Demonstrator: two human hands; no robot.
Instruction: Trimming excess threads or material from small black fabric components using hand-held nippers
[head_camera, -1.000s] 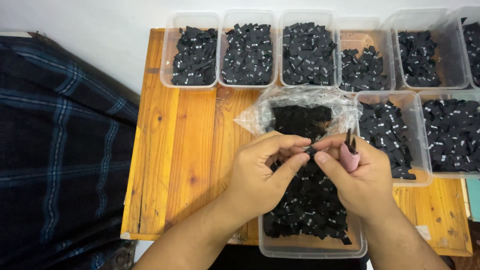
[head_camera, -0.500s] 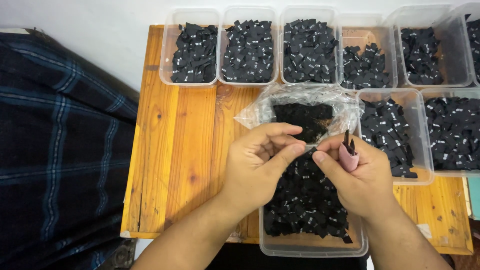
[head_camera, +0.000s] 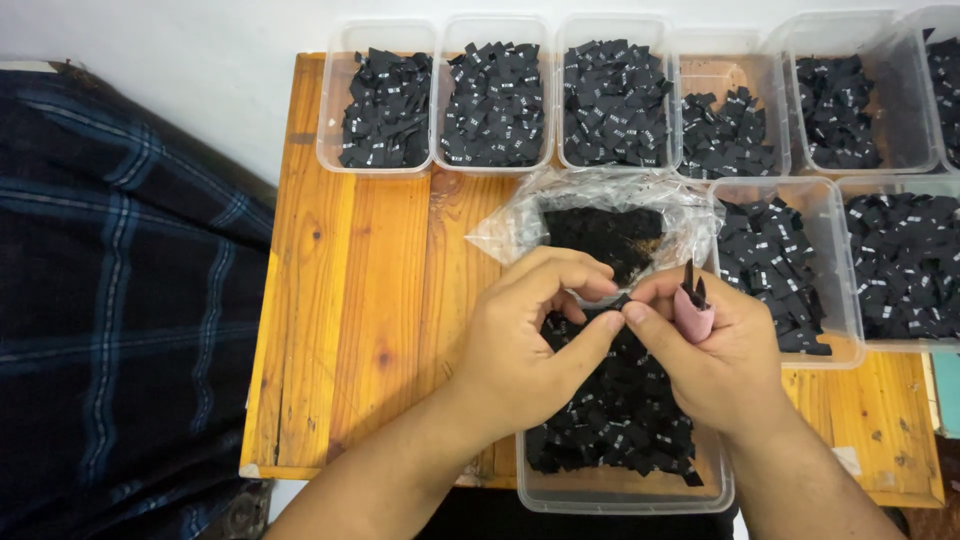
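We are pinching a small black fabric label (head_camera: 612, 305) between both hands, left hand (head_camera: 530, 340) and right hand (head_camera: 725, 350) meeting above the clear tub (head_camera: 625, 495); the right is also gripping a pink-handled tool (head_camera: 692, 310). It is looking light and floppy, best held by its edges.

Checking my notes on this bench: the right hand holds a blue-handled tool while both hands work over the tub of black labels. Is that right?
Not quite. In the head view the tool in the right hand has a pink handle, not blue. The rest holds: both hands, left hand too, meet over the tub of black labels.
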